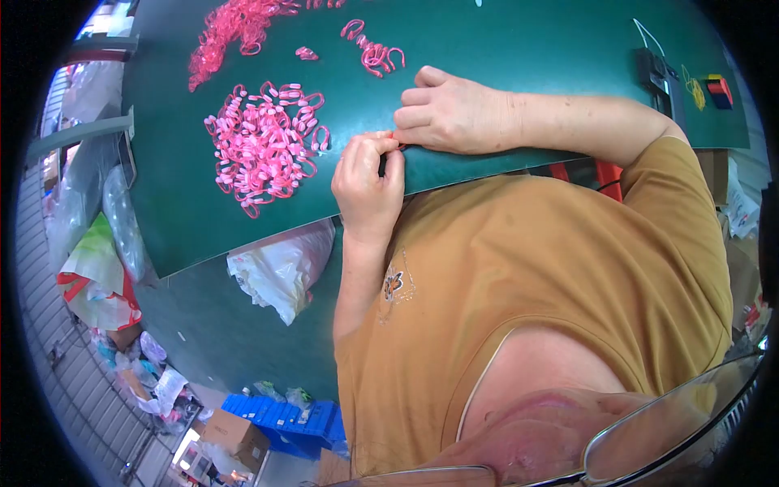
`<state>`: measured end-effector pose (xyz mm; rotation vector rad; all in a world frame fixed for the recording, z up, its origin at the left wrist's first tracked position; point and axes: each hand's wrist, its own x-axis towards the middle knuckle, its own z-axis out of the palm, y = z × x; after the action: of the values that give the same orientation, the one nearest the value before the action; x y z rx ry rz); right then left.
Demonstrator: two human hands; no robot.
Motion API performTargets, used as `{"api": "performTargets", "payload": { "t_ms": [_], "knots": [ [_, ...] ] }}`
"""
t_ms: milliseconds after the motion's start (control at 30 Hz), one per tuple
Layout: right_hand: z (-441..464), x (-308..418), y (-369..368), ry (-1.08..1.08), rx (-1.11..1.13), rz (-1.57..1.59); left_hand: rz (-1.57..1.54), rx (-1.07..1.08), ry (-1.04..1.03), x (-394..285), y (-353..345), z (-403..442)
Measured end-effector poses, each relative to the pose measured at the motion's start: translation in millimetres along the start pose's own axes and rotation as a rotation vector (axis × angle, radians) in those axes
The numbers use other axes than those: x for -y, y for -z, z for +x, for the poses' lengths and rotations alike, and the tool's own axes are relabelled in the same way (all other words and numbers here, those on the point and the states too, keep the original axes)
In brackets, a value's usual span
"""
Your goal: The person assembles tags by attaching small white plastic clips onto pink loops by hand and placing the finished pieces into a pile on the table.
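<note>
My left hand and my right hand meet at the near edge of the green table, fingertips pinched together. A tiny reddish bit shows between them; the fingers cover the rest, so I cannot make out its kind. Left of my hands lies a pile of pink cord loops with pale pink end pieces. Beyond my fingers is a small cluster of pink loops, with a small pink piece beside it.
A heap of clear pink pieces lies at the far left of the green table. At the right are a black device, yellow string and a red-and-blue object. A white plastic bag hangs below the near edge.
</note>
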<state>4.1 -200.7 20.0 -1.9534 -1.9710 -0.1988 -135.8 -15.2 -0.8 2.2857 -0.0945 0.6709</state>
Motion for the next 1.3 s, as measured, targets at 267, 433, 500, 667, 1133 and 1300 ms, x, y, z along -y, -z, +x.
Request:
{"api": "performTargets", "payload": {
  "t_ms": [267, 433, 500, 667, 1133, 1300],
  "knots": [
    [-7, 0, -3, -0.040, -0.085, 0.128, -0.018, 0.029, 0.008, -5, 1, 2],
    [-15, -33, 25, -0.291, -0.066, 0.079, 0.106, -0.086, -0.002, 7, 29, 13],
    [-14, -53, 23, -0.364, -0.076, 0.000, 0.214, -0.131, 0.042, 15, 46, 20],
    [-10, -72, 4, -0.320, -0.060, -0.059, 0.540, -0.177, -0.052, 33, 68, 38],
    [-26, 7, 17, -0.857, -0.367, 2.176, -0.123, -0.121, -0.181, -28, -13, 46],
    [-40, 8, 21, -0.971, -0.180, 1.990, -0.019, -0.132, -0.341, -22, -13, 48]
  ]
}}
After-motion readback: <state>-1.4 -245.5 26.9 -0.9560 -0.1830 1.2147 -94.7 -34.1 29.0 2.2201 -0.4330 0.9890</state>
